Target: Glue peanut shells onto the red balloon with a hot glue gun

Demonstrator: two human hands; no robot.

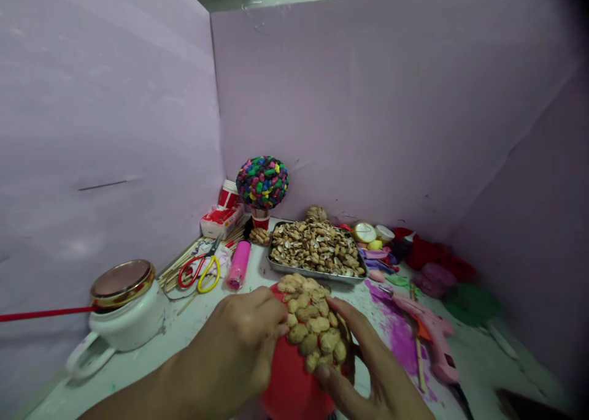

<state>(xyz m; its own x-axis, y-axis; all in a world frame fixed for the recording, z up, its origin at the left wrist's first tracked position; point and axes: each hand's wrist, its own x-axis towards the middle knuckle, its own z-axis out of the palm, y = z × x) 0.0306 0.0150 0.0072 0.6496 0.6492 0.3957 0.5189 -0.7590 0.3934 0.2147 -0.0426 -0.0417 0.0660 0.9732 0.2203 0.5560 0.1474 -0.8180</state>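
Observation:
A red ball (294, 377) is close in front of me, its upper side covered with rows of peanut shells (317, 325). My right hand (368, 358) grips it from the right, thumb on the shells and fingers curved around the far side. At the ball's left edge my left hand (246, 331) is closed, its fingertips pinched against the surface beside the shells. Whatever may be between those fingertips is hidden. Behind the ball, a metal tray (317, 276) holds a heap of loose peanut shells (317, 245).
A pink glue gun (430, 331) lies on the right beside purple stains. On the left are scissors (202, 273), a pink cylinder (239, 263) and a white mug (131, 325) with a gold-rimmed lid. A multicoloured ball (262, 182) on a cup stands behind, near the purple walls.

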